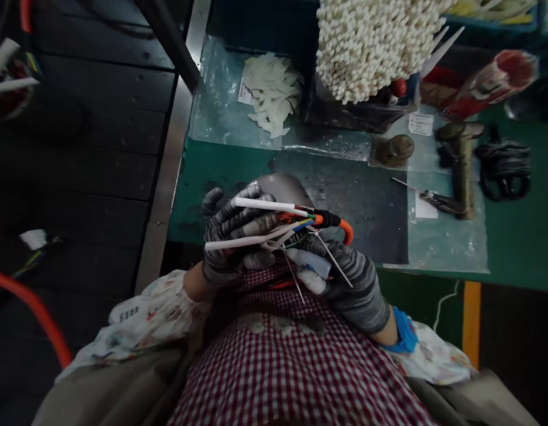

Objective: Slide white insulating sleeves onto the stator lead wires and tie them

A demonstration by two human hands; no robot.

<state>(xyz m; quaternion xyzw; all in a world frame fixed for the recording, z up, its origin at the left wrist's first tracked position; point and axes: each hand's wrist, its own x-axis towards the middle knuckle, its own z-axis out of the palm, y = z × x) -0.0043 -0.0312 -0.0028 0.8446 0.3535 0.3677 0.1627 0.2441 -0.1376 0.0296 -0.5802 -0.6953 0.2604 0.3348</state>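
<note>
In front of my lap, my left hand [229, 231], in a grey striped glove, has its fingers curled round the stripped end of a wiring harness. Two long white sleeves cross that hand: an upper sleeve [267, 205] and a lower sleeve [238, 241]. My right hand [358, 284], gloved alike, is closed on the harness from below, its fingertips partly hidden. Coloured wires [304, 223] run out of an orange cable [347, 231] wrapped with black tape [327, 218]. Thin white cable-tie tails [335, 260] stick out, and a translucent tube [312, 262] lies by my right fingers.
On the green bench [207, 171] lie pale flat pieces [274, 89], a heap of thin white-tipped strands [371, 47], a brownish gun-shaped tool [464, 165], a small round-topped block [395, 149] and a black coil [505, 165]. An orange cable [34, 302] hangs at left.
</note>
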